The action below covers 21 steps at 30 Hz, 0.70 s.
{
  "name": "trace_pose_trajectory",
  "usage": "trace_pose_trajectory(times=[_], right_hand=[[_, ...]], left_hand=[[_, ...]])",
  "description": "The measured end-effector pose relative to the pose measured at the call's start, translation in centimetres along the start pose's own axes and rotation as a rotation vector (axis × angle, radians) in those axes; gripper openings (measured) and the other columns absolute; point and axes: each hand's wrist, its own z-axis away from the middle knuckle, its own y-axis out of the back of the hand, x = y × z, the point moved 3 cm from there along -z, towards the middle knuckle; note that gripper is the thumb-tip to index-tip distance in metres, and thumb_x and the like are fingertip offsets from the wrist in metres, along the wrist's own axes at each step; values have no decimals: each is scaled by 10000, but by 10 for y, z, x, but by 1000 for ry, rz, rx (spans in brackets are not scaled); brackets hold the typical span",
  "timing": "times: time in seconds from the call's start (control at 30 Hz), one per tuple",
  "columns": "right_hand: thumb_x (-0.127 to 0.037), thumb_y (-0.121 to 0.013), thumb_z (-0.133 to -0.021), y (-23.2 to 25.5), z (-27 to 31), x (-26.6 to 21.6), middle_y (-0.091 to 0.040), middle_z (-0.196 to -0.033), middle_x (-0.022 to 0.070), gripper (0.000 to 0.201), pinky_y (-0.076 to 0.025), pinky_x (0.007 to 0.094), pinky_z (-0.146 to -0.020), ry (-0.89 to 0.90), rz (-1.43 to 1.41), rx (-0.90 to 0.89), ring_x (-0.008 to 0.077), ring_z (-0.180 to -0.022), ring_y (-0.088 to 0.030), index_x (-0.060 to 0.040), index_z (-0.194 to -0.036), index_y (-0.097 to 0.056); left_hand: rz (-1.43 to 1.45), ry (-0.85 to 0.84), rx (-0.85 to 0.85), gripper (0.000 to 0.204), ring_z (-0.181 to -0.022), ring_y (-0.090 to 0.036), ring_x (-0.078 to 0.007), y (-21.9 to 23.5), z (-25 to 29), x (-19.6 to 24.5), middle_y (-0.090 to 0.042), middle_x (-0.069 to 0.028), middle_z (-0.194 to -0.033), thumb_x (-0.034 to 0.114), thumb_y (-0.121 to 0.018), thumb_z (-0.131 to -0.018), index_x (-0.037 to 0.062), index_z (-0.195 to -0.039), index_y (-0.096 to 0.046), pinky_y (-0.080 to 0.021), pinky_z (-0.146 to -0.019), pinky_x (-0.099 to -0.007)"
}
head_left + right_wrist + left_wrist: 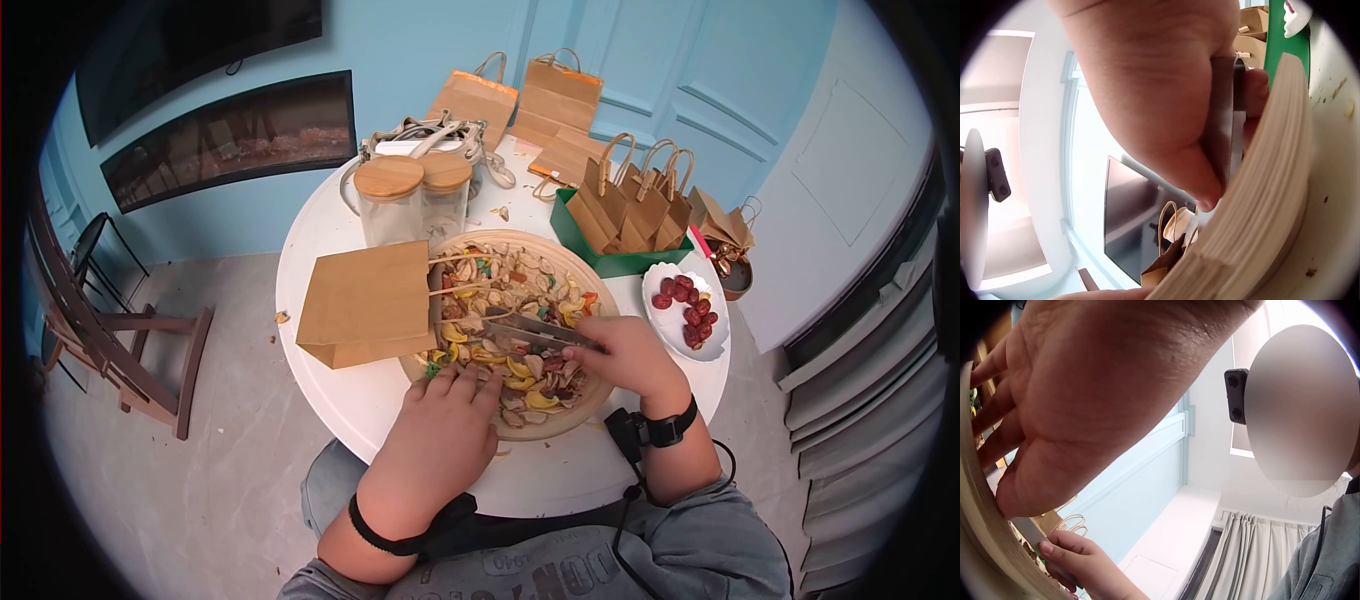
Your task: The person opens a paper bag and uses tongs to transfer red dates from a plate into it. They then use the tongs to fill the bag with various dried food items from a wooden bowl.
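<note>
A round woven basket on the white table holds a mix of dried slices, some yellow, with a few green and orange bits. My right hand grips metal tongs, their tips down among the slices. The right wrist view shows the tongs between thumb and fingers, above the basket's side. My left hand rests over the near left rim, fingers extended onto the slices. Just beyond it a brown paper bag lies on its side, its mouth and handles over the basket.
Two glass jars with wooden lids stand behind the bag. A green box holds several small paper bags. To the right is a white dish of red dates. More paper bags stand at the back edge.
</note>
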Motion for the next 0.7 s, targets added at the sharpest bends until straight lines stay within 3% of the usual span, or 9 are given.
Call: trace_pose_trajectory(times=[0.2, 0.7], right_hand=[[-407, -717, -838, 6, 0, 3, -625, -734, 148, 365, -479, 428, -645, -199, -41, 35, 358, -720, -624, -55, -858, -623], [-406, -685, -871, -1, -3, 0, -633, -760, 160, 366, -481, 445, -665, -130, -2, -77, 369, -755, -629, -50, -876, -598]], left_hand=[[2, 2, 0, 540, -1284, -515, -343, 1, 0, 0, -570, -169, -1362, 211, -599, -876, 77, -1394, -525, -418, -1060, -466], [4, 6, -19, 543, -1291, -511, -340, 0, -1, 1, -567, -171, -1367, 220, -610, -875, 77, -1392, -530, -414, -1064, -465]])
